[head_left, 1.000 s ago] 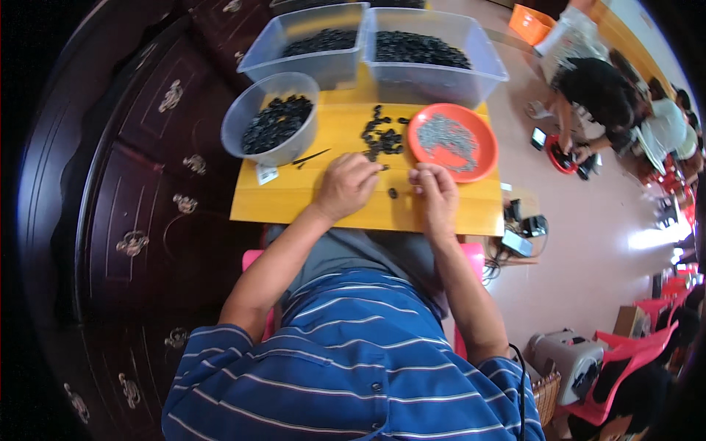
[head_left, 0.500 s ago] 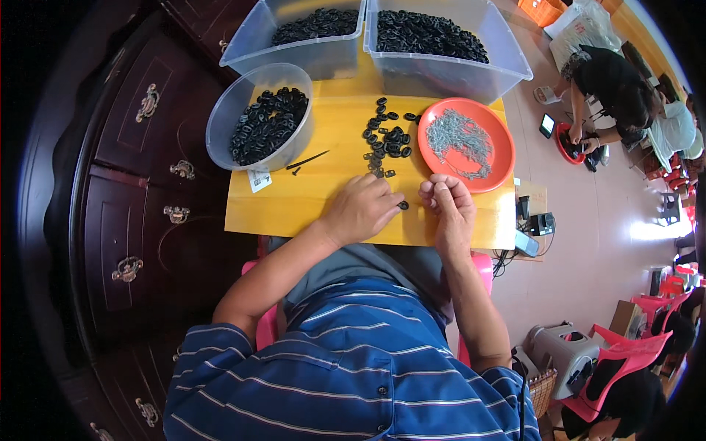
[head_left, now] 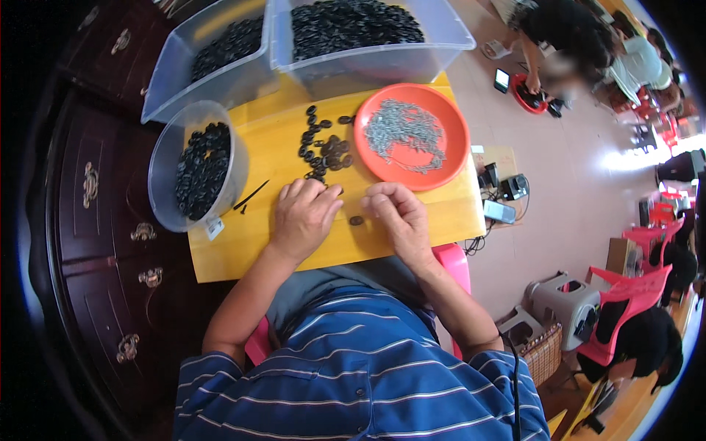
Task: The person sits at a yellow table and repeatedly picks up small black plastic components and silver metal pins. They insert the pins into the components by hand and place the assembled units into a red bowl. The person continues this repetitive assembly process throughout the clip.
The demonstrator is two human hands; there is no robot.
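Note:
My left hand (head_left: 303,217) rests low over the table, fingers bent together, with a dark bit, apparently a small black oval piece (head_left: 340,190), at its thumb and fingertip. Facing it, my right hand (head_left: 399,219) is pinched closed; whatever lies between its fingertips is too small to make out. A single black oval piece (head_left: 357,220) lies on the yellow tabletop (head_left: 257,242) between my hands. Just beyond my fingers is a loose group of black oval pieces (head_left: 332,153). The red plate (head_left: 457,151) beyond my right hand carries a heap of small silvery metal parts (head_left: 404,128).
A round clear tub (head_left: 239,165) of black pieces stands at left, beside a thin black stick (head_left: 251,193). Two clear bins (head_left: 371,59) of black pieces stand at the far edge. Cables and a small black device (head_left: 516,187) lie right of the table. A person works at far right.
The view has swung, shifting the table leftward in it. My left hand has left the single oval piece and moved toward the loose group. My right hand stays pinched.

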